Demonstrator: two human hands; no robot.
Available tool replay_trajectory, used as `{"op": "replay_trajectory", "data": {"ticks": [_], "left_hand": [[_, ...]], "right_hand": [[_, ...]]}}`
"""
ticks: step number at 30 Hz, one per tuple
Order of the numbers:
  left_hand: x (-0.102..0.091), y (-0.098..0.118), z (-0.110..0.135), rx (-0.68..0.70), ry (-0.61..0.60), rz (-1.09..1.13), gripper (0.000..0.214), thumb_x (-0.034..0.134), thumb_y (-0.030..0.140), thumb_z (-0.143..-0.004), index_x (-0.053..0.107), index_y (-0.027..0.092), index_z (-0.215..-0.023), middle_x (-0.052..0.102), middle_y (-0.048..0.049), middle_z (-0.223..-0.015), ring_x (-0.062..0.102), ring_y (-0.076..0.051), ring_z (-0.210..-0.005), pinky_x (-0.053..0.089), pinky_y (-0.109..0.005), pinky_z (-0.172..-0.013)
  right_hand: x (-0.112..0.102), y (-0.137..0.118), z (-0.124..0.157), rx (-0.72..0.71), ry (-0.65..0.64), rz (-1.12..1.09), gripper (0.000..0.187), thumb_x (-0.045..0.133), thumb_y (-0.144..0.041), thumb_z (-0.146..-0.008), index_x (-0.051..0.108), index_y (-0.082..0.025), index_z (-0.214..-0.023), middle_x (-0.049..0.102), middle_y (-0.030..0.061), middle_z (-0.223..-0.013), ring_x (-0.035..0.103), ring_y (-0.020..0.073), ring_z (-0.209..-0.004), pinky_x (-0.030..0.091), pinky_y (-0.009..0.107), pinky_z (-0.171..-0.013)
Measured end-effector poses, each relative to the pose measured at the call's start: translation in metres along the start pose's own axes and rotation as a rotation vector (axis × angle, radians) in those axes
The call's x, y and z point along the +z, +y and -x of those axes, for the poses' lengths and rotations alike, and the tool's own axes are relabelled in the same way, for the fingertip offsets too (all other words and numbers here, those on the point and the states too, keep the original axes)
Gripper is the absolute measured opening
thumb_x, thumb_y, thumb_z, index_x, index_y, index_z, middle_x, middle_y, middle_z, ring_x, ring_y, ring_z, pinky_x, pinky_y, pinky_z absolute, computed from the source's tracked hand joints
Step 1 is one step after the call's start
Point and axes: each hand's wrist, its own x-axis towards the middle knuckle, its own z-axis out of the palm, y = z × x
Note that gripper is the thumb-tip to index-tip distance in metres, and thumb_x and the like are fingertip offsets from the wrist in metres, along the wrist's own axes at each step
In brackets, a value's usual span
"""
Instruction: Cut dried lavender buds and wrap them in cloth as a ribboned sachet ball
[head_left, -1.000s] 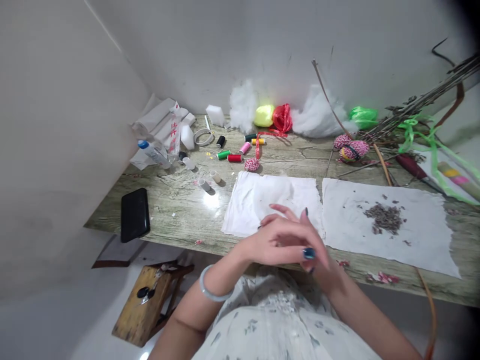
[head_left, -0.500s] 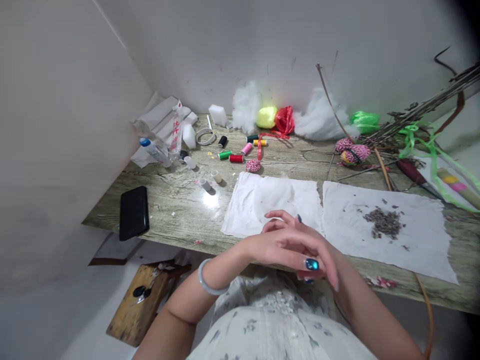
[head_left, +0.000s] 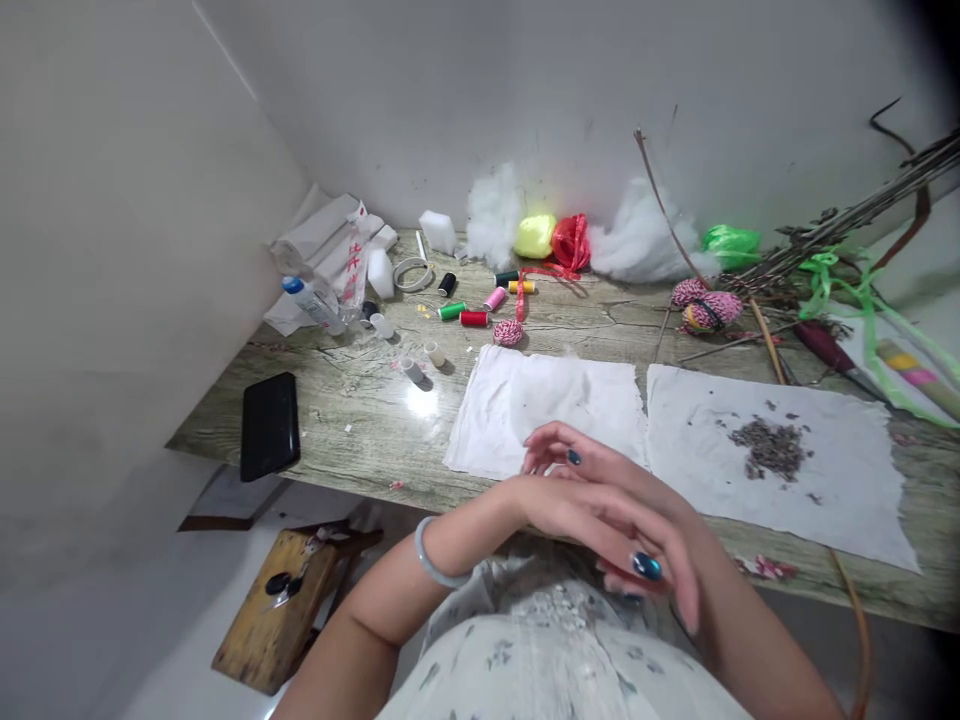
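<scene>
My left hand [head_left: 592, 525], with a pale bangle on its wrist, lies across my right wrist at the table's front edge. Its fingers are stretched out and apart, and nothing is in them. Partly behind it, my right hand [head_left: 589, 462] points left with loosely curved fingers, holding nothing. Those fingertips are over the near edge of a white cloth [head_left: 480, 420] that carries a thin layer of white fluff [head_left: 551, 390]. To the right, a second white cloth [head_left: 847, 500] bears a heap of dark dried bits [head_left: 772, 448].
Several thread spools [head_left: 474, 319], small cups [head_left: 412, 370] and a bottle [head_left: 311, 303] stand further back. Cotton wadding [head_left: 637, 240], yellow and red bundles line the wall. Twigs [head_left: 847, 230] jut in at right. A black phone [head_left: 269, 427] lies left, above a wooden stool [head_left: 274, 610].
My left hand has slid right and slightly down along my right forearm. My right thumb has shifted left and down. The things on the table stay put.
</scene>
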Motion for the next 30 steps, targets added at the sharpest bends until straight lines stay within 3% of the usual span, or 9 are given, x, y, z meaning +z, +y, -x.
{"op": "replay_trajectory", "data": {"ticks": [2,3,5,8,9,13,17,21,30], "left_hand": [[-0.007,0.002,0.017,0.097,-0.152,0.129,0.044,0.055,0.056,-0.078,0.064,0.015,-0.094,0.062,-0.0055,-0.085,0.054,-0.014,-0.066,0.048,-0.025,-0.061],[-0.013,0.004,0.027,0.096,-0.073,0.118,0.042,0.053,0.053,-0.081,0.063,0.015,-0.095,0.063,-0.007,-0.087,0.054,-0.014,-0.067,0.048,-0.025,-0.062],[-0.028,0.009,0.045,0.021,0.297,-0.103,0.032,0.048,0.043,-0.086,0.063,0.016,-0.094,0.064,-0.0079,-0.09,0.057,-0.015,-0.075,0.049,-0.026,-0.072],[-0.06,0.01,0.063,-0.135,1.066,-0.677,0.023,0.046,0.029,-0.087,0.062,0.018,-0.1,0.064,-0.0089,-0.105,0.057,-0.019,-0.096,0.043,-0.035,-0.092],[-0.072,0.007,0.065,-0.21,1.18,-0.828,0.023,0.048,0.026,-0.085,0.062,0.017,-0.102,0.063,-0.0097,-0.111,0.055,-0.022,-0.103,0.039,-0.039,-0.099],[-0.103,-0.008,0.055,-0.395,1.115,-0.932,0.027,0.058,0.034,-0.081,0.065,0.018,-0.102,0.067,-0.0085,-0.11,0.059,-0.025,-0.105,0.04,-0.04,-0.098],[-0.106,-0.02,0.043,-0.426,1.072,-0.839,0.021,0.062,0.031,-0.075,0.069,0.021,-0.093,0.071,-0.0046,-0.097,0.064,-0.022,-0.093,0.047,-0.032,-0.083],[-0.106,-0.028,0.049,-0.381,1.159,-0.768,0.015,0.057,0.026,-0.076,0.068,0.019,-0.084,0.072,-0.0036,-0.089,0.065,-0.019,-0.084,0.047,-0.028,-0.077],[-0.11,-0.036,0.063,-0.285,1.232,-0.682,0.014,0.056,0.026,-0.078,0.067,0.017,-0.08,0.071,-0.0033,-0.085,0.064,-0.017,-0.08,0.046,-0.027,-0.075]], "right_hand": [[-0.026,-0.006,0.018,0.013,0.046,-0.196,0.038,0.05,-0.051,-0.087,0.052,-0.025,-0.115,0.061,0.0058,-0.094,0.06,0.0177,-0.085,0.049,0.033,-0.075],[-0.038,-0.007,0.022,-0.008,0.117,-0.219,0.037,0.052,-0.049,-0.086,0.052,-0.025,-0.115,0.061,0.0053,-0.092,0.06,0.0173,-0.083,0.048,0.032,-0.075],[-0.059,-0.003,0.023,-0.041,0.34,-0.123,0.034,0.056,-0.045,-0.083,0.053,-0.025,-0.11,0.061,0.0052,-0.093,0.059,0.017,-0.082,0.048,0.032,-0.076],[-0.084,0.013,0.005,0.077,0.702,0.18,0.03,0.061,-0.038,-0.076,0.054,-0.024,-0.102,0.061,0.0062,-0.102,0.06,0.0186,-0.089,0.049,0.034,-0.078],[-0.09,0.02,-0.003,0.132,0.747,0.27,0.033,0.062,-0.036,-0.073,0.053,-0.024,-0.102,0.061,0.0067,-0.104,0.06,0.0191,-0.089,0.049,0.035,-0.077],[-0.098,0.041,-0.035,0.173,0.693,0.421,0.045,0.063,-0.034,-0.069,0.051,-0.022,-0.111,0.066,0.0066,-0.096,0.064,0.0184,-0.078,0.05,0.035,-0.072],[-0.094,0.042,-0.048,0.117,0.686,0.454,0.036,0.063,-0.031,-0.068,0.057,-0.021,-0.102,0.067,0.0032,-0.085,0.062,0.0161,-0.071,0.049,0.031,-0.069],[-0.096,0.037,-0.04,0.105,0.698,0.486,0.023,0.061,-0.031,-0.066,0.061,-0.02,-0.087,0.065,0.0027,-0.082,0.06,0.0147,-0.066,0.048,0.029,-0.063],[-0.099,0.046,-0.002,0.17,0.854,0.602,0.022,0.061,-0.031,-0.068,0.058,-0.022,-0.088,0.063,0.0004,-0.078,0.059,0.0141,-0.064,0.047,0.029,-0.065]]}}
